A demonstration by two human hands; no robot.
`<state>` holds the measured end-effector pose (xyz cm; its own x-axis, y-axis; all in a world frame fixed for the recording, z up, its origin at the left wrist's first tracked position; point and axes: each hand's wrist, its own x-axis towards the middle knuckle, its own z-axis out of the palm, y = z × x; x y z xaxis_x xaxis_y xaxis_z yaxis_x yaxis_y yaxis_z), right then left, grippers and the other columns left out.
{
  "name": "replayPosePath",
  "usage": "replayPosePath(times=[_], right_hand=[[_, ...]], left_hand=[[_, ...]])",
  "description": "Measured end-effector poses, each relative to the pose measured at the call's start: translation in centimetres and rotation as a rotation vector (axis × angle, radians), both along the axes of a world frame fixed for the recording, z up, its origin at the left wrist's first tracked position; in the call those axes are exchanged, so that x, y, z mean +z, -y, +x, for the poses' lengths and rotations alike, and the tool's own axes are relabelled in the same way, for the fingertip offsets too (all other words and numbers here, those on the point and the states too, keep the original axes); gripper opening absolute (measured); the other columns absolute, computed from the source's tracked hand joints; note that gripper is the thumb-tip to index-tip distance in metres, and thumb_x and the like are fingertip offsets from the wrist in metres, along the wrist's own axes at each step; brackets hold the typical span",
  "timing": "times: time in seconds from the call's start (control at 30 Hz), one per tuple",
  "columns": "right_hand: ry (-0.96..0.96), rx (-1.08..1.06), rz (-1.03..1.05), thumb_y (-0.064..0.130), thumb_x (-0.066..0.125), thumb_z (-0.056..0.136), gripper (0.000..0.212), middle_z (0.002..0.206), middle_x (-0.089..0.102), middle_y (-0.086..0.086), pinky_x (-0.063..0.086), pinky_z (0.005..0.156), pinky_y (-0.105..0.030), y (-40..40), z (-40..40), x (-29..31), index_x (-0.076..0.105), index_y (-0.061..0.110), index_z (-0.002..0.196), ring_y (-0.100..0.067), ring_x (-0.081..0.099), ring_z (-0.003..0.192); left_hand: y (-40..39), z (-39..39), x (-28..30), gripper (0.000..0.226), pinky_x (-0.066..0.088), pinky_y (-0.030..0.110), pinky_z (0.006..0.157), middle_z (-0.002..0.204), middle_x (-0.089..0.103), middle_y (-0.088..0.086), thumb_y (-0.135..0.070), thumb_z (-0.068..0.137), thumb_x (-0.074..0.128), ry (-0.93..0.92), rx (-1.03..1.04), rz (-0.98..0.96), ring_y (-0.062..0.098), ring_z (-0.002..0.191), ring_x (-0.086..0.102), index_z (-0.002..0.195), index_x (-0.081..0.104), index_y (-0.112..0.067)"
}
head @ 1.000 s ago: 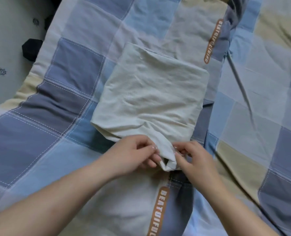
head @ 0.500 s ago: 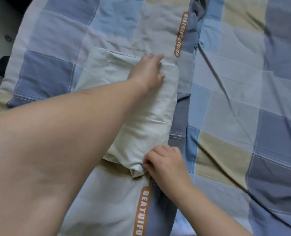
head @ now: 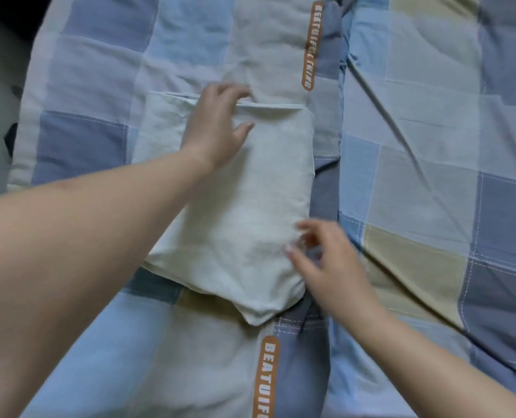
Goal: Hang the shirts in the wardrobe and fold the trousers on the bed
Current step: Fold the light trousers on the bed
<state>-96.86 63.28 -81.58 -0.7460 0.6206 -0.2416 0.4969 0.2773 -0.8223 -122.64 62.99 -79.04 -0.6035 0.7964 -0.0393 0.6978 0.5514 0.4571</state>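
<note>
Pale cream trousers, folded into a thick rectangle, lie in the middle of the bed on a blue, grey and beige checked quilt. My left hand rests on the far edge of the bundle, fingers curled over the top fold and the thumb spread on the cloth. My right hand hovers at the near right corner of the bundle, blurred, fingers apart and holding nothing.
The quilt carries orange lettered strips and a deep crease running diagonally on the right. The bed's left edge drops to a dim floor with a dark object on it.
My right hand has let go of the near corner of the trousers and lifted open. My left hand slid from the far right corner to the middle of the far edge.
</note>
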Motion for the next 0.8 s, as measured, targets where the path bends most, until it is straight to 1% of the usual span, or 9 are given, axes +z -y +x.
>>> replayPosePath(times=[0.07, 0.13, 0.2, 0.27, 0.43, 0.5, 0.57, 0.63, 0.8], right_hand=[[0.045, -0.273, -0.257, 0.036, 0.063, 0.088, 0.050, 0.115, 0.052, 0.001, 0.043, 0.081, -0.017, -2.0, -1.5, -0.2, 0.045, 0.022, 0.133, -0.001, 0.053, 0.087], [0.078, -0.321, -0.417, 0.040, 0.061, 0.088, 0.069, 0.128, 0.049, -0.002, 0.048, 0.092, -0.033, -3.2, -3.0, -0.6, 0.027, 0.026, 0.146, -0.005, 0.057, 0.090], [0.074, -0.215, -0.353, 0.043, 0.061, 0.087, 0.081, 0.139, 0.039, -0.004, 0.040, 0.105, -0.038, -3.1, -4.2, -0.8, 0.011, 0.036, 0.150, -0.018, 0.055, 0.111], [0.105, -0.041, -0.231, 0.042, 0.061, 0.087, 0.084, 0.150, 0.023, -0.004, 0.024, 0.109, -0.024, -2.7, -5.1, -0.8, 0.004, 0.041, 0.149, -0.020, 0.037, 0.133], [0.123, -0.020, -0.148, 0.034, 0.068, 0.084, 0.095, 0.149, 0.025, -0.002, 0.026, 0.094, -0.019, -2.2, -6.0, -2.0, -0.001, 0.038, 0.150, -0.019, 0.036, 0.131], [0.061, -0.154, -0.288, 0.030, 0.074, 0.080, 0.101, 0.146, 0.033, 0.008, 0.027, 0.102, -0.020, -2.3, -5.8, -2.5, 0.002, 0.034, 0.150, -0.012, 0.041, 0.127], [0.019, -0.282, -0.470, 0.030, 0.080, 0.073, 0.095, 0.136, 0.048, 0.013, 0.038, 0.106, -0.030, -2.5, -5.7, -3.0, 0.021, 0.031, 0.147, -0.010, 0.052, 0.118], [0.044, -0.344, -0.575, 0.036, 0.083, 0.065, 0.084, 0.123, 0.061, 0.007, 0.046, 0.101, -0.039, -2.6, -5.5, -3.2, 0.040, 0.024, 0.136, -0.013, 0.060, 0.109], [0.043, -0.361, -0.656, 0.024, 0.079, 0.074, 0.052, 0.111, 0.067, 0.003, 0.050, 0.096, -0.042, -2.8, -3.8, -1.9, 0.053, 0.020, 0.118, -0.017, 0.064, 0.102]], left_hand=[[4.3, -1.3, -0.3, 0.053, 0.024, 0.034, 0.113, 0.147, 0.036, 0.016, -0.028, 0.088, 0.062, -0.100, 0.099, -0.048, 0.029, 0.137, 0.034, 0.137, 0.048, -0.013], [8.6, -1.6, -0.6, 0.060, 0.015, 0.042, 0.116, 0.158, 0.017, 0.013, -0.038, 0.091, 0.057, -0.129, 0.179, -0.221, 0.029, 0.145, 0.016, 0.145, 0.037, -0.022], [11.9, -1.1, -0.9, 0.068, 0.010, 0.048, 0.117, 0.161, -0.003, 0.007, -0.050, 0.092, 0.050, -0.114, 0.168, -0.398, 0.028, 0.147, 0.002, 0.150, 0.022, -0.030], [13.9, -1.0, -1.3, 0.076, 0.014, 0.046, 0.117, 0.161, -0.010, 0.004, -0.058, 0.090, 0.045, 0.007, 0.174, -0.435, 0.027, 0.148, 0.002, 0.152, 0.009, -0.033], [15.7, -1.4, -2.7, 0.097, 0.020, 0.035, 0.115, 0.160, 0.015, -0.001, -0.061, 0.082, 0.057, 0.321, 0.455, -0.244, 0.020, 0.144, 0.022, 0.153, 0.001, -0.027], [15.6, -1.8, -2.5, 0.098, 0.033, 0.034, 0.110, 0.151, 0.038, 0.001, -0.062, 0.070, 0.072, 0.574, 0.639, -0.122, 0.020, 0.133, 0.044, 0.147, 0.027, -0.022], [15.7, -2.5, -2.1, 0.083, 0.054, 0.036, 0.088, 0.122, 0.065, 0.005, -0.064, 0.056, 0.080, 0.834, 0.729, -0.055, 0.020, 0.100, 0.067, 0.122, 0.057, -0.018], [15.8, -2.7, -1.5, 0.058, 0.059, 0.030, 0.069, 0.103, 0.073, 0.007, -0.051, 0.060, 0.078, 0.982, 0.729, -0.042, 0.017, 0.078, 0.072, 0.104, 0.066, -0.016], [16.7, -1.4, -0.1, 0.047, 0.059, 0.030, 0.068, 0.099, 0.074, 0.007, -0.032, 0.070, 0.076, 1.040, 0.714, 0.055, 0.018, 0.079, 0.072, 0.110, 0.065, -0.010]])
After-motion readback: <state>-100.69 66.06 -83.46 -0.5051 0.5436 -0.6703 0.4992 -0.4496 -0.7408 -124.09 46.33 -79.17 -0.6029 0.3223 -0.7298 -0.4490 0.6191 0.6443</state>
